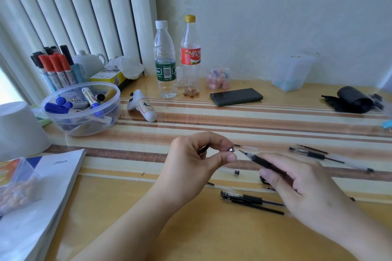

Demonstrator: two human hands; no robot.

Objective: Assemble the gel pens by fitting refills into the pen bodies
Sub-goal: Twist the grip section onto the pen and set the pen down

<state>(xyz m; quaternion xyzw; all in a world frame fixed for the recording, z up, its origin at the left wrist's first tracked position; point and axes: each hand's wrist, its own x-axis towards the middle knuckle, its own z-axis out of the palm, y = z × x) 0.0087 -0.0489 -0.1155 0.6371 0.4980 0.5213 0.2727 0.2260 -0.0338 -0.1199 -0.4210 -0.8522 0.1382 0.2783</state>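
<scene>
My right hand [301,184] grips a black gel pen body [263,162] with the refill tip poking out toward the left. My left hand [197,159] pinches a small silver tip cone [231,150] between thumb and forefinger, a short gap from the refill point. A dark thin part sticks out of the back of the left hand. On the table lie another pen body [244,196] with a loose black refill [256,206] beside it, a small black ring [237,172], and further pens and refills [318,154] at the right.
A clear bowl of markers [81,110] and a marker holder stand at the left, books [40,197] at the near left. Two bottles [166,59], a phone [236,96], a white toy [143,108] and a black roll [353,99] sit farther back.
</scene>
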